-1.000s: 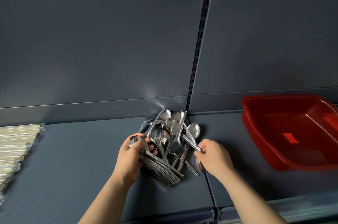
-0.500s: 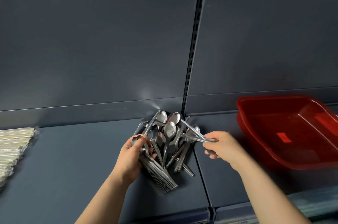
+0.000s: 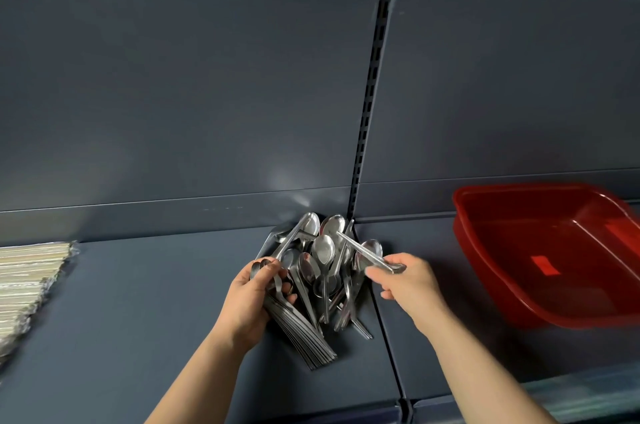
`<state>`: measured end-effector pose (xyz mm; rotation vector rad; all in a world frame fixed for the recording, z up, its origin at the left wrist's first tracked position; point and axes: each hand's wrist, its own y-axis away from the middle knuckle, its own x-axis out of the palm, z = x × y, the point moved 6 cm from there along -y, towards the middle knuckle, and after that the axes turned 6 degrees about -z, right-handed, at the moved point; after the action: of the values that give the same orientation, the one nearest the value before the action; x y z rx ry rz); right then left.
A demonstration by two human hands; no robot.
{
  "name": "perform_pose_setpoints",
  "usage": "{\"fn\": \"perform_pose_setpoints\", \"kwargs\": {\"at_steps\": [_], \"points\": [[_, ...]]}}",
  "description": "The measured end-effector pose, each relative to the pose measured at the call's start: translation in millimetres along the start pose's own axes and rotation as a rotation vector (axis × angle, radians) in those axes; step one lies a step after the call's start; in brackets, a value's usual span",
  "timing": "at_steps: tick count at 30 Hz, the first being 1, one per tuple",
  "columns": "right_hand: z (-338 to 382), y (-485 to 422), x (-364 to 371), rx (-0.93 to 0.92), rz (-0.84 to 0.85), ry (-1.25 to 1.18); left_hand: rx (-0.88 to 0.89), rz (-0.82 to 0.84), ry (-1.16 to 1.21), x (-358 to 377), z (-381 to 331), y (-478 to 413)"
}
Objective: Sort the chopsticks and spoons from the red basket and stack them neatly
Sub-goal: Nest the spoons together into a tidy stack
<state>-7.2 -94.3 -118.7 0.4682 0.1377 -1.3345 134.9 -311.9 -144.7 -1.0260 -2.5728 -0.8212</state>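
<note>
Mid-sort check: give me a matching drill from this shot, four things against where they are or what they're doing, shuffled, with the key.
Things:
1. basket
2. chopsticks
3. left hand
4. right hand

Places or states:
A. far left of the shelf
B. pinches a spoon
C. right side of the shelf
D. grips the spoon stack

Pairs: 1-C, 2-A, 3-D, 4-B.
</note>
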Motion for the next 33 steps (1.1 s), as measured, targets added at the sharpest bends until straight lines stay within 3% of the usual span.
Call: {"fn": "perform_pose_setpoints", "kwargs": {"at_steps": [4, 9, 17, 22, 29, 31, 33], "points": [[-7, 16, 23, 0.027, 0.112, 0.156, 0.004, 0.008, -0.005, 0, 2, -3], [3, 20, 29, -0.070, -0.026, 0.211, -0.005, -0.005, 0.000, 0, 3, -5], [16, 25, 48, -0.167, -0.028, 0.478, -0.020, -0.031, -0.012, -4, 3, -4], [8, 17, 39, -0.111, -0.022, 0.212, -0.024, -0.045, -0.026, -9, 0, -3], [33, 11, 5, -0.334, -0.272, 0.119, -0.013, -0.039, -0.003, -2, -3, -2], [35, 9, 4, -0.278, -0.178, -0.062, 0.010, 0.020, 0.006, 5, -6, 0], [32, 10, 12, -0.092, 0.029, -0.304, 0.026, 0.094, 0.003, 16, -12, 4]]}}
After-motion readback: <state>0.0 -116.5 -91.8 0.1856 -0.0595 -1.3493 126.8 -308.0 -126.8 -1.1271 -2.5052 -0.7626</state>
